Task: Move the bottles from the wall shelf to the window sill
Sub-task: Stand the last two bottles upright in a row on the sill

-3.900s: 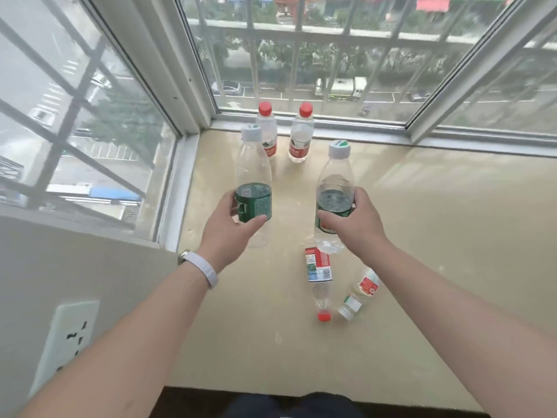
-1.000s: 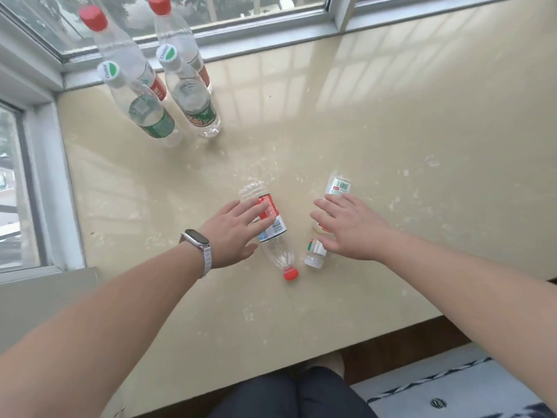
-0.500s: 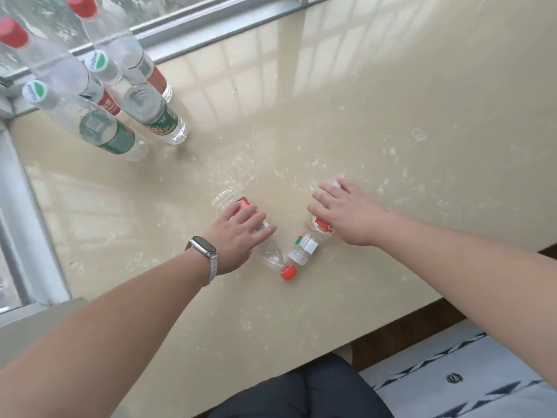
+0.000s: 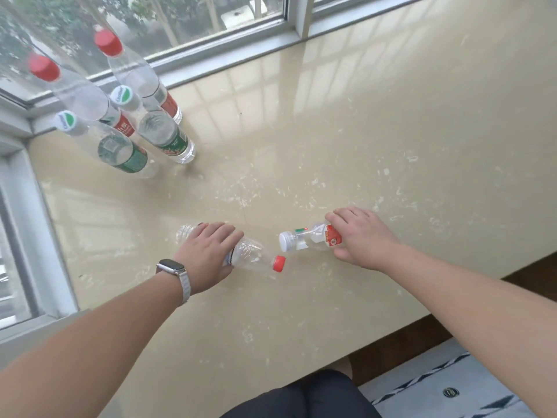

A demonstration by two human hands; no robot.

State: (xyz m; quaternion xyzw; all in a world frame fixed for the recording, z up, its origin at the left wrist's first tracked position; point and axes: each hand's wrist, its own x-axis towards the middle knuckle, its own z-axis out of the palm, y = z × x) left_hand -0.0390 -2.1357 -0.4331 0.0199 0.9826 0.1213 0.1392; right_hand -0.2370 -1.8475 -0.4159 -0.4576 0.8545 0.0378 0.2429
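Two small clear bottles lie on the beige window sill (image 4: 361, 146). My left hand (image 4: 208, 254) wraps the middle of the red-capped lying bottle (image 4: 256, 260), cap pointing right. My right hand (image 4: 361, 236) grips the base end of the white-capped lying bottle (image 4: 304, 238), cap pointing left. Several bottles stand at the far left corner: two with red caps (image 4: 107, 43) (image 4: 43, 67) at the back, two with white-and-green caps (image 4: 122, 98) (image 4: 67, 122) in front.
Window frames (image 4: 229, 52) border the sill at the back and the left (image 4: 33, 224). The sill's front edge (image 4: 391, 333) runs diagonally near my legs, with dark floor and a patterned rug (image 4: 452, 384) below.
Both hands have closed around the two lying bottles. The white-capped bottle has turned so its cap points left. The view has shifted slightly.
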